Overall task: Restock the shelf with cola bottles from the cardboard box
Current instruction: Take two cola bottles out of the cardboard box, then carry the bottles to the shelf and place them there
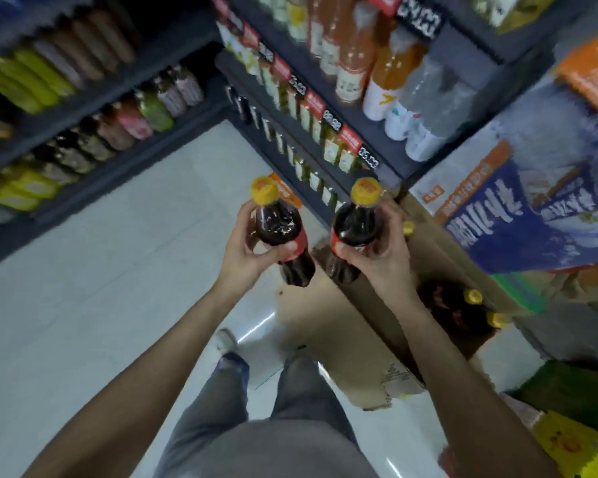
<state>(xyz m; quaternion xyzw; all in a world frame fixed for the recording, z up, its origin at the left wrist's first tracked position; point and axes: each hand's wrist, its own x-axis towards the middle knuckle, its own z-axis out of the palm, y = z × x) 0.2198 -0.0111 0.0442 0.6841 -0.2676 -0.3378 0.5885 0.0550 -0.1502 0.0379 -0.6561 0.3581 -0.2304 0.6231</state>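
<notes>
Above the cardboard box (370, 339) (open-topped), left hand (246, 250) and right hand (382, 253) each grip a cola bottle (280, 229).

A pale floor (125, 270) carries the cardboard box (370, 326) at lower right; dark shelves (173, 39) above hold bottle rows.

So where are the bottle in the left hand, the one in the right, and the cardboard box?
Left-hand bottle (277, 225), head view, dark shoulder.
Right-hand bottle (354, 220), head view, dark shoulder.
Cardboard box (353, 339), head view, near wall.

Each hand, left hand (247, 246) and right hand (382, 251), grips a yellow-capped cola bottle, left bottle (278, 229) and right bottle (354, 225), fingers (396, 215) wrapped about the body, above the cardboard box (370, 326).
</notes>
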